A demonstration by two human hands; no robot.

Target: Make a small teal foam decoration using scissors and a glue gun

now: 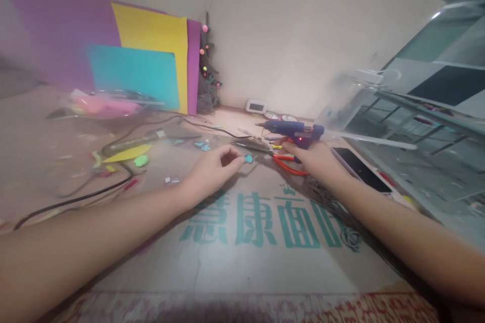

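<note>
My left hand point(215, 169) is over the middle of the board, with thumb and fingertips pinched on a small blue piece point(248, 159). At the right, my right hand point(312, 156) is closed around the handle of a blue glue gun point(284, 126). The gun lies level, its nozzle pointing left and a small red light showing on its side. Just below it are the orange handles of a cutting tool point(291, 167), partly behind my right hand. More small blue pieces point(204, 146) lie beyond my left hand.
Printed cardboard point(235, 267) covers the near work surface. A phone point(361, 169) lies right of my right forearm. A black cord point(87, 194), a yellow leaf-like piece point(129, 153) and a green lump point(141, 161) lie left. Coloured sheets point(151, 25) and a small white clock point(256, 106) stand behind.
</note>
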